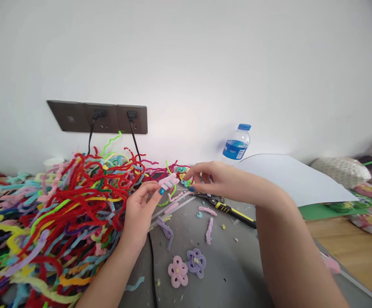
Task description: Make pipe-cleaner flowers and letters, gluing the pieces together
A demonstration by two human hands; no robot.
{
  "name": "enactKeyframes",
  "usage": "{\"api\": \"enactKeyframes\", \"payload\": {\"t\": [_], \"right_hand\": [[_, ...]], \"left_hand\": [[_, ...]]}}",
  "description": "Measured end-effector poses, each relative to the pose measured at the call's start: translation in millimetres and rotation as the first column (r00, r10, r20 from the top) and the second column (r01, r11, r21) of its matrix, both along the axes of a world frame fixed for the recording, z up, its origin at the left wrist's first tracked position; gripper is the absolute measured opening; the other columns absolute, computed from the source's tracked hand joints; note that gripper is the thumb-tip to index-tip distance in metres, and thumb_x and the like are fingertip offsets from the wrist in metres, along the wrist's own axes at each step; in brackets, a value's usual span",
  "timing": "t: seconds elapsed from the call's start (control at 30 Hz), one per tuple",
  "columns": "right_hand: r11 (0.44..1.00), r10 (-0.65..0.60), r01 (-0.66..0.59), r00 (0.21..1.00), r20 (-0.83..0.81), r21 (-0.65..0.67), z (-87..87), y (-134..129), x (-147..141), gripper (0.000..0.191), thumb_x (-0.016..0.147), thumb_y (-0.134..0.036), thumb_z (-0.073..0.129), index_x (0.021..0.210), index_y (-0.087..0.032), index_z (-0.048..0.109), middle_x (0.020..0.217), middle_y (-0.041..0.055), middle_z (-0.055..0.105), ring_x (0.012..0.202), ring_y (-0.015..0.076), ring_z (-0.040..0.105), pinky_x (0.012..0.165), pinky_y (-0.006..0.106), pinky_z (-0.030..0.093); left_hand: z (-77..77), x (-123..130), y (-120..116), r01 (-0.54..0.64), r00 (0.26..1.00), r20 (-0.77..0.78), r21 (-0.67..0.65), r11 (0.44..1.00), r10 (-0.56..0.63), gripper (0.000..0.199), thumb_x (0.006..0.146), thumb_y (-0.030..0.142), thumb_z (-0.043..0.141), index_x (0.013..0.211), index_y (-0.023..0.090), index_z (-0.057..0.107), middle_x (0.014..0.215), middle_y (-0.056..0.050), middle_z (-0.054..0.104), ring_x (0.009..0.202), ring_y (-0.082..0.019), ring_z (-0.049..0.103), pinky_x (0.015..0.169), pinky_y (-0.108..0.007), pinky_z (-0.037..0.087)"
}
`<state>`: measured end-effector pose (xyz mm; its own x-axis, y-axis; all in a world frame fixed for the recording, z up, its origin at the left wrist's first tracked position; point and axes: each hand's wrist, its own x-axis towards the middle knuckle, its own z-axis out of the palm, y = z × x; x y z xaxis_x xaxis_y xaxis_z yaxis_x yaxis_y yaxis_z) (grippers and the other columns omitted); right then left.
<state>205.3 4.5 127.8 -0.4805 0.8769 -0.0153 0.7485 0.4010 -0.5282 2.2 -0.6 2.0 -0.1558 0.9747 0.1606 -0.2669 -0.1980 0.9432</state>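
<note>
Between thumb and fingers, my left hand pinches a small pale pink piece with bluish marks; its exact kind is unclear. My right hand hovers just right of it, fingers curved and apart, nothing visible in them. Below that hand lie pliers with black and yellow handles. Short pink pipe cleaner pieces and a bent purple bundle are scattered on the grey table. Nearer to me lie a pink pipe cleaner flower and a purple flower, side by side.
A big heap of multicoloured pipe cleaners covers the left side. A black cable runs along the table. At the back stands a water bottle, with white paper to its right. Plugs sit in the wall sockets.
</note>
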Motion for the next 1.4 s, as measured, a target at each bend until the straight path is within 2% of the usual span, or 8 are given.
{"api": "enactKeyframes", "payload": {"t": [0.2,0.33,0.6,0.7,0.83,0.97,1.17,1.4], "right_hand": [[0.998,0.065,-0.065,0.998,0.004,-0.018,-6.2,5,-6,0.013,0.083,-0.019,0.058,0.080,-0.019,0.070,0.077,0.0000,0.068,0.068,0.0139,0.055,0.061,0.025,0.038],[0.985,-0.167,0.163,0.985,0.049,0.063,-3.5,9,8,0.018,0.085,-0.024,0.056,0.072,-0.019,0.067,0.069,0.0000,0.065,0.061,0.0141,0.053,0.057,0.027,0.036],[0.783,-0.600,0.566,0.797,0.074,0.259,-0.5,15,33,0.019,0.084,-0.014,0.056,0.081,-0.020,0.073,0.085,0.0064,0.074,0.076,0.0218,0.064,0.062,0.029,0.040],[0.851,-0.500,0.490,0.866,0.007,0.188,0.7,15,29,0.023,0.088,-0.018,0.053,0.092,-0.019,0.076,0.092,0.0071,0.075,0.079,0.0212,0.064,0.066,0.029,0.043],[0.989,-0.145,0.147,0.986,-0.083,0.012,0.3,13,16,0.027,0.087,-0.028,0.056,0.102,-0.021,0.077,0.082,0.0026,0.071,0.067,0.0157,0.056,0.060,0.027,0.040],[0.988,0.073,-0.086,0.992,-0.102,-0.129,-6.0,15,3,0.026,0.081,-0.031,0.063,0.102,-0.022,0.076,0.084,0.0011,0.067,0.067,0.0139,0.052,0.059,0.026,0.038],[0.979,0.049,-0.084,0.981,-0.189,-0.187,-12.0,21,-3,0.016,0.081,-0.030,0.062,0.084,-0.017,0.072,0.074,-0.0007,0.062,0.065,0.0128,0.047,0.058,0.026,0.035],[0.975,-0.216,0.212,0.974,-0.067,-0.064,-7.5,25,20,0.018,0.079,-0.030,0.062,0.072,-0.017,0.071,0.067,0.0008,0.062,0.062,0.0137,0.049,0.056,0.027,0.035]], "left_hand": [[0.4,0,1,0.000,0.999,0.033,-0.004,1.000,0.000,0.020,0.066,0.032,0.082,0.076,0.016,0.073,0.095,-0.006,0.067,0.092,-0.017,0.062,0.075,-0.021,0.050],[2.4,0,0,0.000,0.999,0.047,-0.039,0.999,0.002,0.022,0.063,0.031,0.084,0.074,0.017,0.073,0.094,-0.005,0.067,0.092,-0.017,0.062,0.076,-0.021,0.050],[3.2,1,-4,-0.001,0.999,0.047,-0.070,0.998,0.005,0.025,0.060,0.033,0.086,0.073,0.017,0.073,0.096,-0.006,0.067,0.093,-0.018,0.063,0.076,-0.022,0.051],[3.0,2,-5,-0.001,0.998,0.060,-0.091,0.996,0.006,0.029,0.057,0.036,0.088,0.073,0.016,0.074,0.098,-0.007,0.067,0.094,-0.019,0.062,0.075,-0.022,0.051],[4.4,2,-5,0.007,0.998,0.057,-0.099,0.995,-0.001,0.031,0.057,0.038,0.088,0.073,0.015,0.074,0.100,-0.007,0.066,0.095,-0.019,0.062,0.076,-0.021,0.051],[5.7,3,-4,0.013,0.999,0.038,-0.084,0.996,-0.010,0.032,0.058,0.039,0.087,0.073,0.015,0.073,0.098,-0.007,0.066,0.094,-0.019,0.061,0.078,-0.022,0.051],[4.2,3,-6,0.032,0.999,0.033,-0.075,0.997,-0.030,0.029,0.061,0.038,0.086,0.073,0.016,0.072,0.098,-0.006,0.066,0.096,-0.019,0.061,0.079,-0.023,0.052],[5.6,3,-6,0.010,0.999,0.037,-0.100,0.995,-0.007,0.032,0.056,0.039,0.089,0.072,0.016,0.074,0.097,-0.006,0.066,0.099,-0.020,0.061,0.081,-0.023,0.051]]}}
